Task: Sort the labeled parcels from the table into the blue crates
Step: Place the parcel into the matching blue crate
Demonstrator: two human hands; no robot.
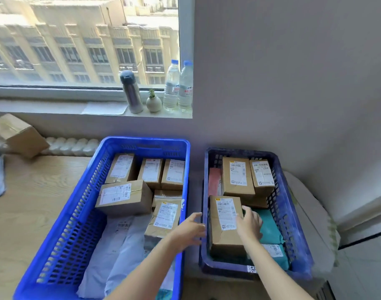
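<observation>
Cardboard box (226, 226) lying in the darker blue crate (224, 270) right of centre, your right hand (250, 226) touching its right edge with relaxed fingers, your left hand (189, 231) spread wide just beside its left side.

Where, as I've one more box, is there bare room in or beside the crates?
Bare wood on the table left of the left crate. Inside it, the near-left corner holds only flat white mailers. The right crate is crowded: green mailers, left hand and right hand at the near box.
</observation>
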